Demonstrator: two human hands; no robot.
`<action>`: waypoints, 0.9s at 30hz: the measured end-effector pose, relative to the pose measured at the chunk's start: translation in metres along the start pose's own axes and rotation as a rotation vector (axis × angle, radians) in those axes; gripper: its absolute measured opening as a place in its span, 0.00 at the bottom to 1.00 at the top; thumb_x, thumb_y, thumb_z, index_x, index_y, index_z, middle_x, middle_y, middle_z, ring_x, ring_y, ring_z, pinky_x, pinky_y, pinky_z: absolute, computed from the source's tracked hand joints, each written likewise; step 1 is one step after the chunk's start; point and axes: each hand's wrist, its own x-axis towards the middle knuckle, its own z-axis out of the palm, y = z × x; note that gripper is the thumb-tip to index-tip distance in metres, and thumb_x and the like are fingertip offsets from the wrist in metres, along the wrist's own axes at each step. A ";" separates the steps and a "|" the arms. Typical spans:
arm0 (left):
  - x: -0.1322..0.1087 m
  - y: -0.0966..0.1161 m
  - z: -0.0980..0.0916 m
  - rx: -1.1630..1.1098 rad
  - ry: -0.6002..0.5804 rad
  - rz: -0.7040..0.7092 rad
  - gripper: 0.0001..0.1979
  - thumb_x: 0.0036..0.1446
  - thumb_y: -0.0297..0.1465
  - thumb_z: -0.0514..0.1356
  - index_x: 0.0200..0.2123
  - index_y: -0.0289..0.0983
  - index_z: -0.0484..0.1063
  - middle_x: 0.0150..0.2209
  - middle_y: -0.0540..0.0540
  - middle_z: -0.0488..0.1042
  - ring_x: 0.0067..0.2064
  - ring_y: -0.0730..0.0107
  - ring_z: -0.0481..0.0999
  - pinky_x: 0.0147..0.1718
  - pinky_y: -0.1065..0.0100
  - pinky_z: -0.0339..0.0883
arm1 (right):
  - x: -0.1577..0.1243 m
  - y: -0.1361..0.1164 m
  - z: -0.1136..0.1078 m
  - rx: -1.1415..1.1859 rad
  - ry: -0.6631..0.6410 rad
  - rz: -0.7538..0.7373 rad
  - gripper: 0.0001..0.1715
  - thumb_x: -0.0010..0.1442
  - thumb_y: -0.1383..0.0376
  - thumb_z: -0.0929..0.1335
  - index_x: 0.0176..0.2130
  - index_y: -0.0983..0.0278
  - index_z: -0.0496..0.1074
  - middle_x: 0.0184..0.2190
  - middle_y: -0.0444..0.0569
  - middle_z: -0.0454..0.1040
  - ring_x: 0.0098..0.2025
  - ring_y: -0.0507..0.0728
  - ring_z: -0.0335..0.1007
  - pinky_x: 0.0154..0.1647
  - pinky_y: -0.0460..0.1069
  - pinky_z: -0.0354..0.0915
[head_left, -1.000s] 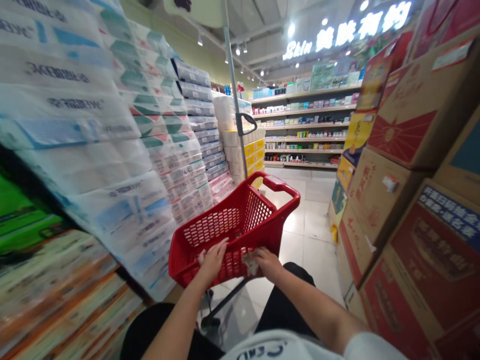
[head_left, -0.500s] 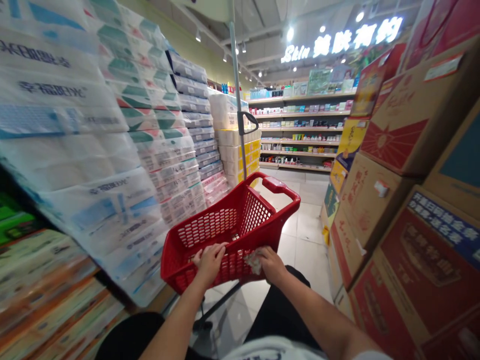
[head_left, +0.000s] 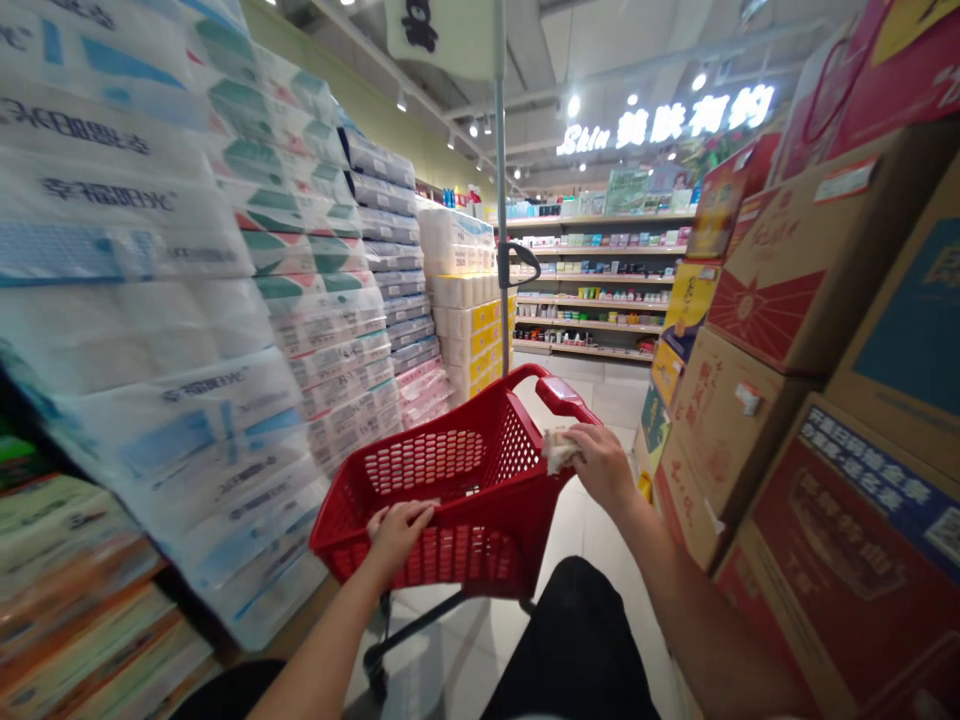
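- Two bare hands of mine are at work, well apart from each other.
- My left hand (head_left: 401,530), at 11 o'clock, has its fingers curled over the near rim of the red cart (head_left: 517,545).
- My right hand (head_left: 602,462), at 1 o'clock, is closed around a pale crumpled cloth (head_left: 561,450), which lies against the cart's edge just below the handle (head_left: 559,395).
- That red cart sits at 12 o'clock, right in front of me, its handle end toward 1 and its perforated basket reaching round to 11.
- Under it, a dark leg (head_left: 420,632) slants down to a caster near 11.
- My black-clad knee (head_left: 581,640) rises at 1 o'clock, nearer than the cart.
- Beyond the cart at 12, a grey pole (head_left: 501,170) stands upright with a dark loop (head_left: 523,264) on it.
- Wrapped paper packs (head_left: 142,250) are piled high from 9 to 11.
- Cardboard cartons (head_left: 787,270) are stacked from 1 to 3.
- Farthest off, just past 12, stocked shelves (head_left: 592,280) run beneath a glowing white sign (head_left: 667,125).
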 end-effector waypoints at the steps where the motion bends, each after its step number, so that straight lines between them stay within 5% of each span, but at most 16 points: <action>1: 0.001 0.000 -0.002 0.002 -0.006 -0.001 0.14 0.56 0.42 0.55 0.39 0.49 0.80 0.44 0.52 0.81 0.50 0.61 0.74 0.56 0.54 0.57 | 0.005 0.004 -0.005 -0.023 -0.059 0.020 0.18 0.56 0.74 0.63 0.44 0.61 0.74 0.44 0.49 0.75 0.46 0.57 0.68 0.51 0.53 0.63; 4: 0.006 0.002 -0.010 -0.016 -0.031 0.003 0.15 0.55 0.43 0.56 0.39 0.49 0.80 0.42 0.52 0.81 0.49 0.60 0.76 0.56 0.54 0.59 | 0.010 0.003 -0.008 -0.108 -0.176 0.056 0.13 0.56 0.70 0.65 0.41 0.60 0.73 0.38 0.46 0.74 0.39 0.54 0.68 0.41 0.48 0.62; 7: 0.010 0.002 -0.016 -0.055 -0.034 0.014 0.14 0.54 0.44 0.56 0.36 0.48 0.81 0.40 0.51 0.82 0.48 0.59 0.77 0.53 0.57 0.64 | 0.005 -0.013 -0.001 -0.225 -0.145 0.066 0.08 0.56 0.68 0.65 0.37 0.60 0.73 0.33 0.46 0.72 0.35 0.55 0.66 0.39 0.48 0.59; 13: 0.016 0.011 -0.013 -0.085 0.214 -0.045 0.16 0.59 0.40 0.53 0.39 0.45 0.79 0.45 0.49 0.80 0.51 0.61 0.76 0.55 0.57 0.65 | -0.010 -0.060 0.017 -0.294 -0.025 0.035 0.09 0.59 0.67 0.64 0.40 0.61 0.72 0.32 0.49 0.70 0.34 0.56 0.63 0.40 0.51 0.58; 19: 0.006 0.080 -0.007 -0.309 0.240 0.175 0.24 0.66 0.42 0.44 0.56 0.39 0.69 0.57 0.44 0.71 0.60 0.64 0.68 0.61 0.59 0.59 | -0.005 -0.106 0.012 -0.020 -0.182 -0.100 0.14 0.61 0.70 0.62 0.46 0.60 0.71 0.40 0.51 0.72 0.39 0.58 0.67 0.41 0.52 0.62; 23: -0.010 0.121 -0.014 -0.460 0.178 0.232 0.26 0.67 0.44 0.43 0.62 0.40 0.60 0.61 0.42 0.66 0.60 0.63 0.68 0.60 0.58 0.61 | 0.012 -0.103 -0.002 0.196 -0.138 -0.147 0.22 0.59 0.74 0.61 0.50 0.61 0.71 0.47 0.51 0.72 0.47 0.58 0.67 0.50 0.52 0.63; 27: -0.022 0.142 -0.024 -0.580 0.236 0.266 0.26 0.68 0.43 0.41 0.65 0.41 0.53 0.65 0.41 0.60 0.60 0.63 0.67 0.59 0.56 0.62 | 0.023 -0.092 0.005 0.273 -0.205 -0.108 0.22 0.59 0.73 0.62 0.51 0.60 0.71 0.48 0.50 0.74 0.50 0.59 0.67 0.56 0.56 0.61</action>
